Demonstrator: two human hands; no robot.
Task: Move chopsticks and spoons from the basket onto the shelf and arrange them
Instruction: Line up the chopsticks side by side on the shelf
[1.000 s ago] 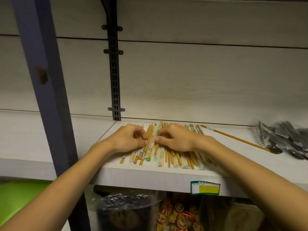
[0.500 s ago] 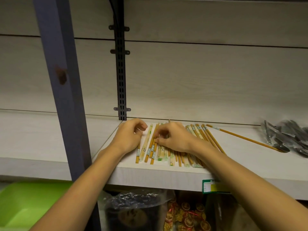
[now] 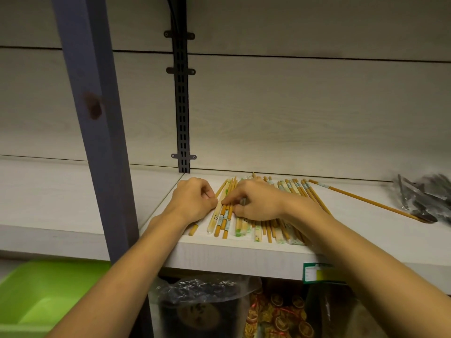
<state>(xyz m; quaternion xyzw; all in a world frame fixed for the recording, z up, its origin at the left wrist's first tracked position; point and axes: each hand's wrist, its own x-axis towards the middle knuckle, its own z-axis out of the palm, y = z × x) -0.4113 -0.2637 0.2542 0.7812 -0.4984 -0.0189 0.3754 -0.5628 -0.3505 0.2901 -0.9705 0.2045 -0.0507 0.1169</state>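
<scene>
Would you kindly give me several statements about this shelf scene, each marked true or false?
1. Both hands, left hand and right hand, rest on the row of wooden chopsticks. True.
2. One long chopstick lies angled apart from the row. True.
3. The wrapped metal spoons lie left of the chopsticks. False: they lie at the right.
4. The green plastic basket stands on the white shelf. False: it sits below, at the left.

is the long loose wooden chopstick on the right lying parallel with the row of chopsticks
No, the long loose wooden chopstick lies diagonally on the white shelf, angled toward the spoons.
</scene>
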